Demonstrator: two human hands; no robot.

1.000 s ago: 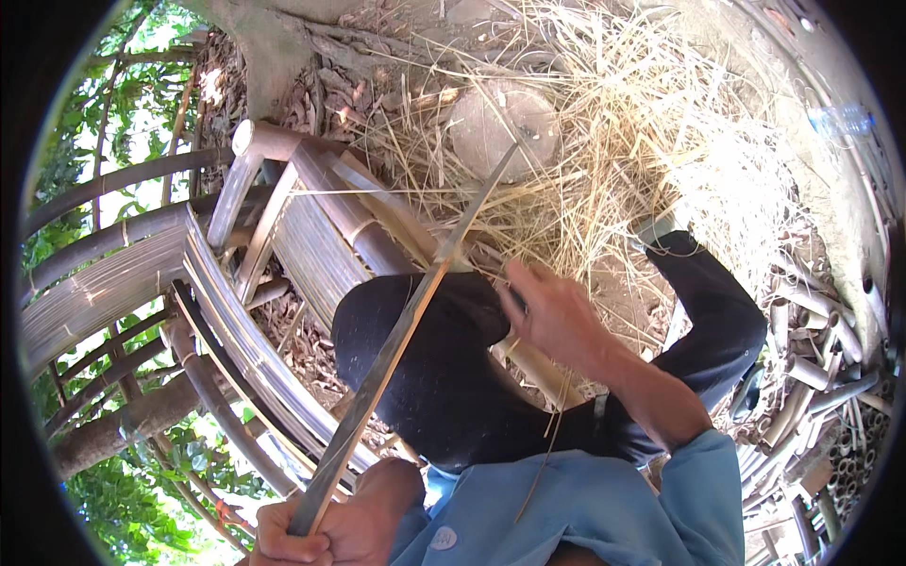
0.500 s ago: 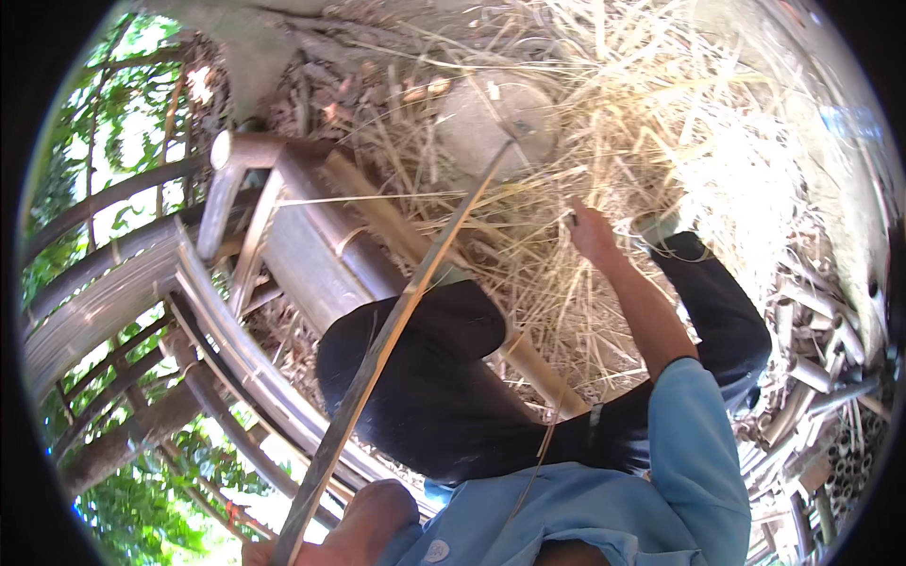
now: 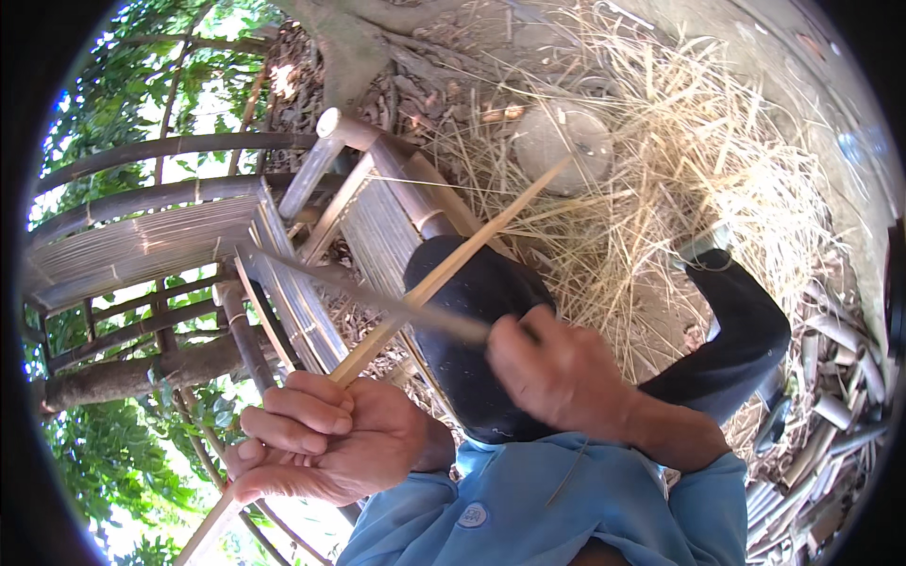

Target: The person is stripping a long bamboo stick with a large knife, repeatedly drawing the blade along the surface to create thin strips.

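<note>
My left hand (image 3: 326, 439), palm turned up, is closed around a long split bamboo strip (image 3: 481, 241). One end of the strip sticks out below the hand at lower left; the other slants up and to the right over my knee, its tip in front of a round wooden block (image 3: 563, 146). My right hand (image 3: 562, 373) is a fist in front of my lap, gripping a knife whose long blade (image 3: 444, 322) points left and crosses the strip. Motion blurs the blade and fist, and the knife's handle is mostly hidden. Whether the blade touches the strip I cannot tell.
Loose straw-coloured shavings (image 3: 679, 179) cover the ground around the block. A slatted bamboo bench (image 3: 373, 236) stands left of my knee, with a bamboo railing (image 3: 170, 198) beyond it. Cut bamboo pieces (image 3: 835, 415) lie piled at right. Tree roots (image 3: 354, 57) spread at the back.
My right hand has come up from the shavings toward my lap, and the knife now shows across the strip. My left hand has moved up and right with the strip. The view has shifted.
</note>
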